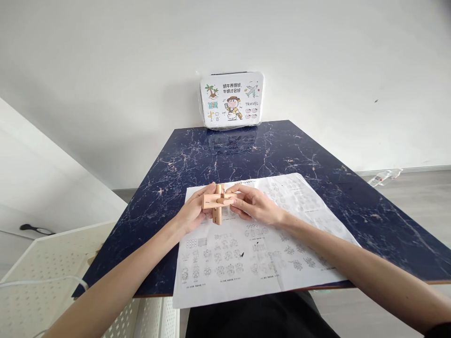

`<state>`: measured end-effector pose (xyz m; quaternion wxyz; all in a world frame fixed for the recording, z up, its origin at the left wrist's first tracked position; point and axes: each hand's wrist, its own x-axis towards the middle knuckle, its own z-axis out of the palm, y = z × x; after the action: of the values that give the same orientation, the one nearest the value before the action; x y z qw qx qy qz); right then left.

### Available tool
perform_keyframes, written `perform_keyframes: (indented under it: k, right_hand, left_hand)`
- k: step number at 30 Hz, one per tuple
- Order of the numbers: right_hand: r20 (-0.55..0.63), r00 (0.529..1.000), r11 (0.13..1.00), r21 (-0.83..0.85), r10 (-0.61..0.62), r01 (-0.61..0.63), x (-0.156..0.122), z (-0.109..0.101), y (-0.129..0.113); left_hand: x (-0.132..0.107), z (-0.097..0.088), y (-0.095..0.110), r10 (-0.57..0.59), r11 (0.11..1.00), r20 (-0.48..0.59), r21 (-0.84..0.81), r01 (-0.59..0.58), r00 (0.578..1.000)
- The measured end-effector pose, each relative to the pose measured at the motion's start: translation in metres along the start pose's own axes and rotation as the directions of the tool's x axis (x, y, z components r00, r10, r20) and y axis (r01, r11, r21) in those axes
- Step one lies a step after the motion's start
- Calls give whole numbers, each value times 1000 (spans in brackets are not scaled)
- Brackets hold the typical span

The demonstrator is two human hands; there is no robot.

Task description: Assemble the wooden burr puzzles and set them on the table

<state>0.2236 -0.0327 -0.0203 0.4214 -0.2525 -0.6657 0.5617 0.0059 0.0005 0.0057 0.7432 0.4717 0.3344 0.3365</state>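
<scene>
Between my two hands, above the paper, is a wooden interlocking puzzle (210,202) made of several pale wooden bars that cross one another. My left hand (193,210) grips it from the left, with part of the fingers hidden behind the bars. From the right, my right hand (254,203) pinches a bar that points toward it, thumb in front and fingers behind. One bar sticks up and another hangs down at the crossing. Small dark marks show on some bars. Beneath the hands lies a large instruction sheet (229,274) printed with rows of line drawings.
A dark blue marble-patterned table (169,173) holds the sheet. At its far edge a white cartoon-printed case (231,101) leans against the wall. Left of the table stands a cream perforated cart (45,263) with a white cable (42,280). A clear plastic item (384,177) lies right, beyond the table.
</scene>
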Motion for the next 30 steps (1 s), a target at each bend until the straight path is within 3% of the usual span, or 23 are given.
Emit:
perform_keyframes:
  k: [4,15,19,23,30]
  right_hand:
    - [-5,1000,1000,10,14,-14,1,2,2]
    - [2,998,998,18,61,-61,2,1,8]
    - [50,995,997,-5,82,-82,1,4,3]
    - [88,992,996,23,87,-90,-1,9,-1]
    - [186,980,997,4,75,-77,-2,8,-5]
  left_hand:
    - [0,0,-2,61,996,-16,66,-60,998]
    - [-8,11,5,54,995,164,78,-67,985]
    - [-5,6,4,42,997,148,58,-51,988]
    - [-5,4,6,96,989,158,98,-112,983]
    - [-3,2,6,144,980,232,100,-170,962]
